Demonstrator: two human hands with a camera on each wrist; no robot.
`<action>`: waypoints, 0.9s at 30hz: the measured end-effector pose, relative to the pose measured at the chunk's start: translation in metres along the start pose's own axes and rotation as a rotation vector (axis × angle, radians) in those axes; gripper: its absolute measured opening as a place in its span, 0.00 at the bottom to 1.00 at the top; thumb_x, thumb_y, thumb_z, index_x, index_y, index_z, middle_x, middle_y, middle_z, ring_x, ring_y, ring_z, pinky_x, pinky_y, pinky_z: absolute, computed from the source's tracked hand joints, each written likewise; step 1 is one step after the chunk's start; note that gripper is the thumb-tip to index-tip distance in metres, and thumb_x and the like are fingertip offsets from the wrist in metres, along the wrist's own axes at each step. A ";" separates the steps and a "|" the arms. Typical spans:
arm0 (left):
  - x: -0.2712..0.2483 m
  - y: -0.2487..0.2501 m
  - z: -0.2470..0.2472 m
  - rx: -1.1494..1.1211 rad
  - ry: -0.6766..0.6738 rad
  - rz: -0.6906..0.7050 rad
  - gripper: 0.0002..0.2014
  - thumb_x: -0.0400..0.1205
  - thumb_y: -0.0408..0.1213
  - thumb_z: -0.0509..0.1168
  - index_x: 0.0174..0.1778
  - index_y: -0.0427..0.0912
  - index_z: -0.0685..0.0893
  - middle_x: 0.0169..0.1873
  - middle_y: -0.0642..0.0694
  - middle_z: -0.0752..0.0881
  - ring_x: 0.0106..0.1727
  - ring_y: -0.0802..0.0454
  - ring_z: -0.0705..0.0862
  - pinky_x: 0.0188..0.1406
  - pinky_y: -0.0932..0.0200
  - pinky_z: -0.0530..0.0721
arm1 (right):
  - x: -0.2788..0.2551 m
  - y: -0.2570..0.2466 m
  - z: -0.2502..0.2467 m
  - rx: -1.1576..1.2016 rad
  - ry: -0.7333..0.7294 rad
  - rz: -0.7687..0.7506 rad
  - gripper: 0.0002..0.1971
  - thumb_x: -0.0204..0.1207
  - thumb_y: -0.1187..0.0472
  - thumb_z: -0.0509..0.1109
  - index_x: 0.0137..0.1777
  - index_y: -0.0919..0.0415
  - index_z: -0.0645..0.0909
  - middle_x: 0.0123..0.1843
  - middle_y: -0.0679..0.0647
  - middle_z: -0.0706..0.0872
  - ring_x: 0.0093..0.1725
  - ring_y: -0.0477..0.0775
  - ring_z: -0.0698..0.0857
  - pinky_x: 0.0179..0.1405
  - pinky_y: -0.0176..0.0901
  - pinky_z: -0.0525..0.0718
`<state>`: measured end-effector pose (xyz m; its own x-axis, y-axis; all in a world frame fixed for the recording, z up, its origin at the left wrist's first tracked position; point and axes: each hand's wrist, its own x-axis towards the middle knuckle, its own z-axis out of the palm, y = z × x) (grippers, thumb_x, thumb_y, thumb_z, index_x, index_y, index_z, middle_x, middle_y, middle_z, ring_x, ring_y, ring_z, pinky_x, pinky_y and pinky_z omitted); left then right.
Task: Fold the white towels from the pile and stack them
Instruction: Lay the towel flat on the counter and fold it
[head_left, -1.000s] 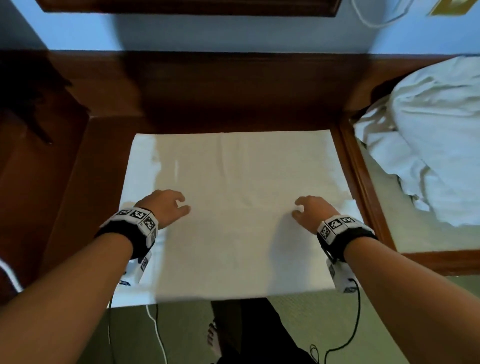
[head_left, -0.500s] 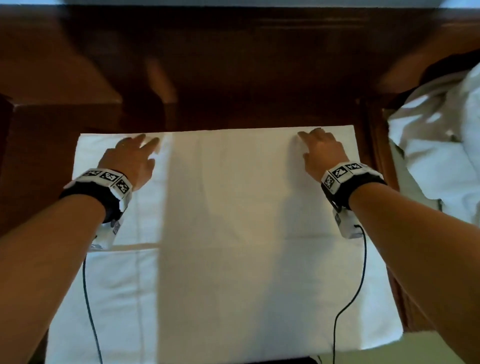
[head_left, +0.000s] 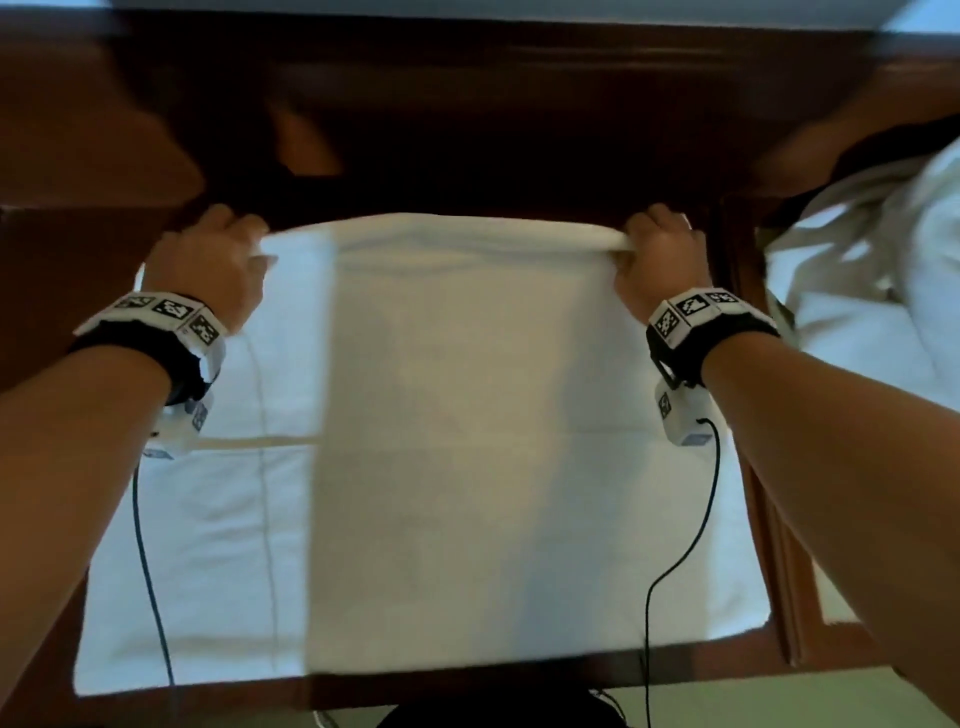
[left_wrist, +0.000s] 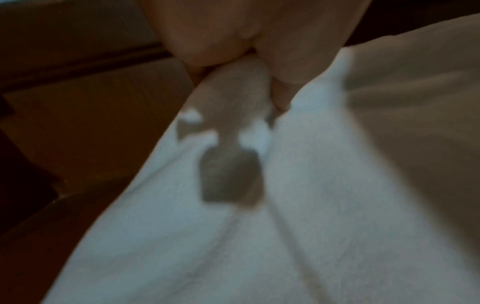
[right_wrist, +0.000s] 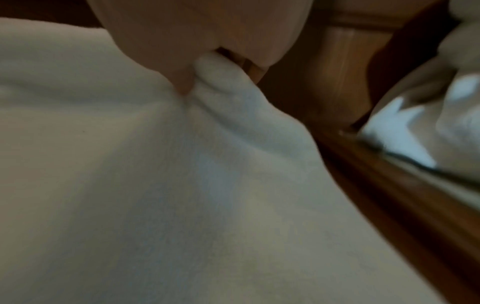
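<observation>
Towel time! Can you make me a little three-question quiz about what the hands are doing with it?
1. True or false: both hands pinch the towel's far edge.
2. Where is the pile of unfolded towels: A) past the right hand, B) past the left hand, C) on the floor?
3. Fill in: the towel lies on a wooden ____.

Key: 1 true; 2 A; 3 table.

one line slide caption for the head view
Both hands, left and right, grip the white towel's far corners.
</observation>
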<state>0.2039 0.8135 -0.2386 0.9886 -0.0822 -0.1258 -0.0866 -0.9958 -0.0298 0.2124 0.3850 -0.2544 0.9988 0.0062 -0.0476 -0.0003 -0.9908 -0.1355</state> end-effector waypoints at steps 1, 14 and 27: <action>0.000 -0.003 -0.011 -0.007 0.016 0.026 0.13 0.85 0.37 0.66 0.62 0.33 0.81 0.55 0.26 0.81 0.48 0.22 0.83 0.48 0.35 0.78 | 0.000 -0.002 -0.009 -0.003 0.022 -0.010 0.09 0.79 0.62 0.66 0.56 0.64 0.81 0.55 0.63 0.84 0.57 0.69 0.81 0.67 0.59 0.70; -0.196 -0.020 -0.038 0.066 0.233 0.209 0.06 0.79 0.39 0.70 0.47 0.41 0.87 0.37 0.39 0.78 0.39 0.34 0.81 0.44 0.38 0.71 | -0.190 -0.011 -0.053 -0.089 0.127 -0.026 0.07 0.77 0.56 0.61 0.47 0.58 0.77 0.44 0.57 0.82 0.47 0.64 0.82 0.63 0.61 0.65; -0.352 0.011 0.100 0.016 -0.046 0.129 0.26 0.73 0.42 0.66 0.70 0.44 0.83 0.54 0.37 0.83 0.50 0.33 0.83 0.48 0.39 0.76 | -0.369 0.011 0.045 -0.279 -0.247 0.094 0.23 0.67 0.64 0.72 0.64 0.56 0.79 0.62 0.59 0.78 0.60 0.66 0.76 0.59 0.66 0.71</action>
<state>-0.1570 0.8352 -0.2933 0.9625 -0.2068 -0.1753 -0.2145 -0.9764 -0.0258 -0.1582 0.3774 -0.2825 0.9534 -0.0877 -0.2888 -0.0442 -0.9871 0.1538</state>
